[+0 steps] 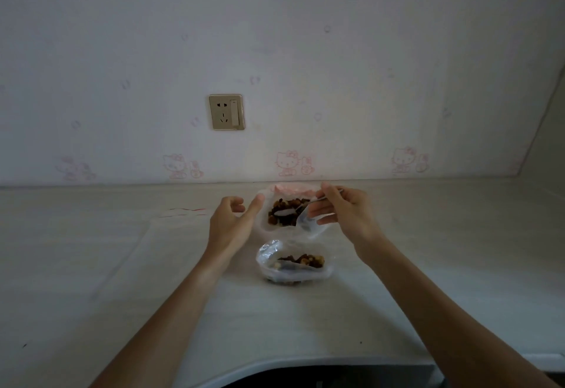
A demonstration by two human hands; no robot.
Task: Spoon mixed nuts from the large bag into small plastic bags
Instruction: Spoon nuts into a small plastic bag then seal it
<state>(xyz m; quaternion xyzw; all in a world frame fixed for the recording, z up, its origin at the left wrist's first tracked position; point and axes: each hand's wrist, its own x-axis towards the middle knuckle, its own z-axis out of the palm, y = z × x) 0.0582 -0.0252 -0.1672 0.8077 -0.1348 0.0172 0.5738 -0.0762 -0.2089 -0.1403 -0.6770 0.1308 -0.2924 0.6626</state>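
Observation:
The large clear bag (pixel 265 225), with a pink top edge and full of brown mixed nuts (pixel 287 205), stands open near the wall. My right hand (pixel 344 209) pinches a metal spoon (pixel 286 212) whose bowl rests in the nuts. My left hand (pixel 230 219) is beside the bag's left edge, fingers apart, thumb touching the plastic. In front of the large bag lies a small clear plastic bag (pixel 269 254) holding some nuts.
Several flat, empty small bags with red zip lines (pixel 183 213) lie on the pale counter (pixel 91 265) to the left. A wall socket (pixel 226 112) sits above on the wall. The counter's curved front edge (pixel 275 364) is close to me.

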